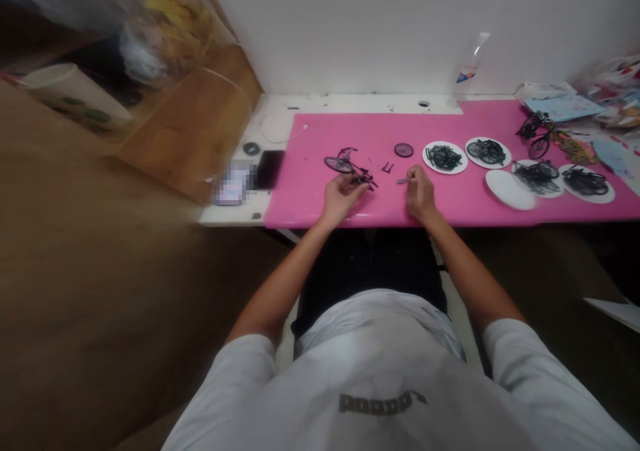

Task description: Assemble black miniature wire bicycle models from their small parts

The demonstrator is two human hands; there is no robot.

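My left hand (344,196) pinches a black miniature bicycle (361,176) by its frame, low over the pink mat. One wheel (338,164) and the handlebar are on the bicycle's far left end; the end by my fingers shows no wheel. To the right, my right hand (420,191) is closed round a small grey tool (402,181), whose tip sticks out to the left. Most of that tool is hidden in the fist. Beyond the hands, a loose black wheel (404,149) and small dark fork-like parts (387,167) lie on the mat.
White plates with dark parts stand right, including the nearest loaded plate (425,161). A bare white plate (510,191) overlaps another. A second miniature bicycle (536,134) stands behind them. A black phone-like slab (270,169) lies left on the pink mat's (310,204) edge.
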